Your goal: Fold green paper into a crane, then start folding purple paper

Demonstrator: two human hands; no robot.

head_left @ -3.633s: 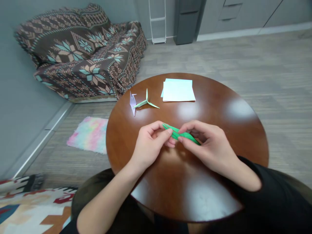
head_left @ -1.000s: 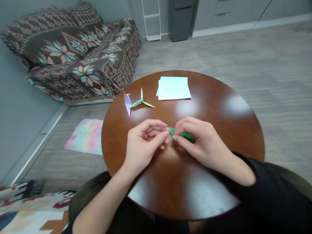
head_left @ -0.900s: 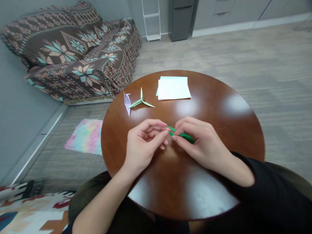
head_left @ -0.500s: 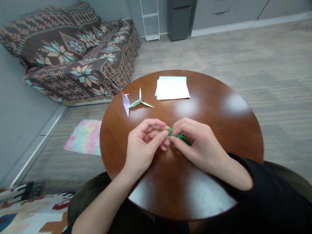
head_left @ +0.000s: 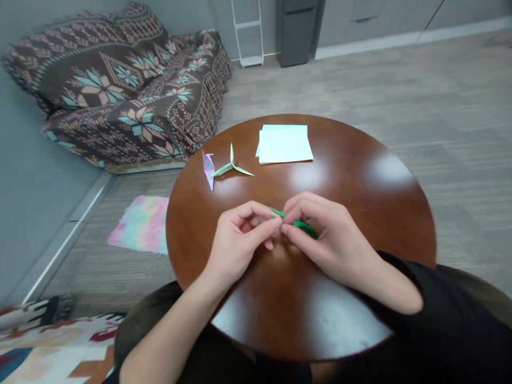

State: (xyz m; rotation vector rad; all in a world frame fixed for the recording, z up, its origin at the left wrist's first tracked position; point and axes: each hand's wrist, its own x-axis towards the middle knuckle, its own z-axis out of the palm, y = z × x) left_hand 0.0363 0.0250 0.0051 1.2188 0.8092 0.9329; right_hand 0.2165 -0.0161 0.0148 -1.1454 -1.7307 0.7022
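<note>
Between both hands, a little above the round wooden table point(head_left: 344, 197), is a narrow folded green paper point(head_left: 306, 228). My left hand point(head_left: 244, 234) pinches its left end between thumb and forefinger. My right hand point(head_left: 326, 226) grips it near the middle, thumb below and fingers above, with the right end of the paper showing behind the thumb. The fingertips of both hands nearly meet and hide the paper's centre. Beyond my left hand lie a purple origami crane point(head_left: 208, 170) and a pale green folded paper figure point(head_left: 231, 166) with three thin points, the two close together.
A stack of paper sheets point(head_left: 285, 145) lies at the table's far side. Past the table are a sofa with a patterned cover point(head_left: 132, 101), a white rack point(head_left: 248, 32) and a dark grey cabinet point(head_left: 296, 34). A fluffy pastel rug point(head_left: 140, 224) is on the floor at left.
The green paper was broad and visible 3.6 seconds ago; now it looks narrower and more covered by fingers. My left hand's fingertips have moved slightly right, closing on the paper by my right fingertips.
</note>
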